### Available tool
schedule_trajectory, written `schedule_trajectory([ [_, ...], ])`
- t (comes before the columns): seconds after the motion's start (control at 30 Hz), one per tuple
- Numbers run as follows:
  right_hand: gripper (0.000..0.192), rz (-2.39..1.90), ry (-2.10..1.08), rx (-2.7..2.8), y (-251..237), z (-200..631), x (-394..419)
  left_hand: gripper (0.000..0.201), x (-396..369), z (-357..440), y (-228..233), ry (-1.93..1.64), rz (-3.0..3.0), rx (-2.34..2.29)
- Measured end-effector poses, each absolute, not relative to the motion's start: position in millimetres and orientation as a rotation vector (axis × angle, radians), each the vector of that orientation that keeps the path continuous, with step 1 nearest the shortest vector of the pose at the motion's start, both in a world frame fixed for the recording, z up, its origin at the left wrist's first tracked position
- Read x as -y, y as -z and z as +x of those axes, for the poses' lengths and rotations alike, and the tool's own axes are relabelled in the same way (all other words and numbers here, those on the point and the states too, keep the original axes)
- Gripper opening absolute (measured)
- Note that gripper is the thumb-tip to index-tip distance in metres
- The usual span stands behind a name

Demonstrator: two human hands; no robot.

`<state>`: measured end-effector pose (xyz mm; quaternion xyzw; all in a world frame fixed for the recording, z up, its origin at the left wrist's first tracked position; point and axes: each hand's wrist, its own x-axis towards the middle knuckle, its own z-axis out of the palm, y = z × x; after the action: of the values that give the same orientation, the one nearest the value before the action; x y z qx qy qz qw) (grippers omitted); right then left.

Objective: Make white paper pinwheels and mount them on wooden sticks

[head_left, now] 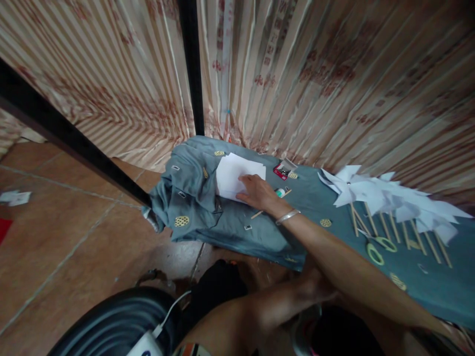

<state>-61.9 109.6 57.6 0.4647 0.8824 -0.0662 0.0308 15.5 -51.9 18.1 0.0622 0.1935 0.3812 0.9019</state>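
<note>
In the centre of the frame, on the grey-blue cloth [267, 242], lies a stack of white paper [232, 173]. The right hand [259, 193], with 1 silver bracelet [288, 217] at its wrist, is over the sheets, fingers slightly bent; whether they pinch any paper, I cannot tell. Right of the stack sits 1 small red box [284, 169]. At the right of the frame lie paper pinwheels [393, 201] on sticks, beside 1 pair of scissors [377, 241].
</note>
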Motion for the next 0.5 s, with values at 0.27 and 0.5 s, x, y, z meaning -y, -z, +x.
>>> schedule_trajectory([
  [0.27, 0.030, 1.337, 0.079, -2.709, -53, -65, -106, 0.055, 51, 3, -30, -0.625, 0.157, -0.408],
  [0.5, 0.036, 1.412, 0.003, -2.643, -54, -74, -100, 0.060, 60, 8, -7, -0.661, 0.343, -0.571],
])
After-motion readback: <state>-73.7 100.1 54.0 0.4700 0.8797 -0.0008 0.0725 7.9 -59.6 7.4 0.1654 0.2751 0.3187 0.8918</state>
